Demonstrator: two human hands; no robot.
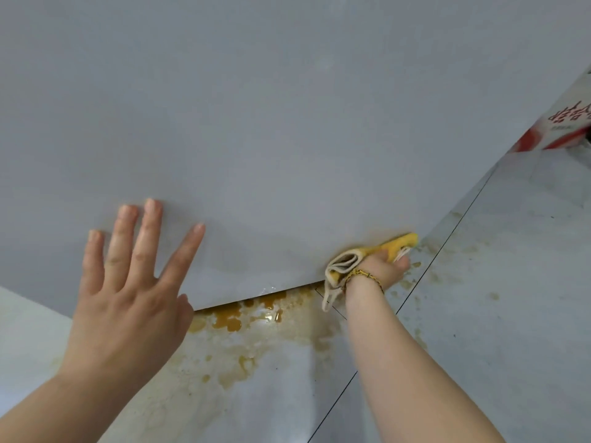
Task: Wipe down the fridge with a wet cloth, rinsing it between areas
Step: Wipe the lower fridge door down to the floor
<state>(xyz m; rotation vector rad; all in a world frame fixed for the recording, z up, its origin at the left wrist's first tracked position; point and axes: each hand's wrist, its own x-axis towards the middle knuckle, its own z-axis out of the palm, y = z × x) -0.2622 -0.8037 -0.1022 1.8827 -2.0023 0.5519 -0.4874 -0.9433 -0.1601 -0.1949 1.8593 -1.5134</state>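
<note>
The grey fridge side (271, 123) fills most of the head view, seen from above down to its bottom edge. My left hand (128, 282) lies flat against it with fingers spread and straight. My right hand (380, 266) grips a folded yellow and cream cloth (348, 263) and presses it against the fridge's lower right corner, close to the floor. A beaded bracelet (364, 276) circles my right wrist. Part of the cloth hangs loose below the hand.
Pale floor tiles (495, 282) lie below the fridge, with brownish-orange puddles and splashes (230, 318) under its bottom edge and spread to the right. A red and white printed box (563, 123) stands at the right edge.
</note>
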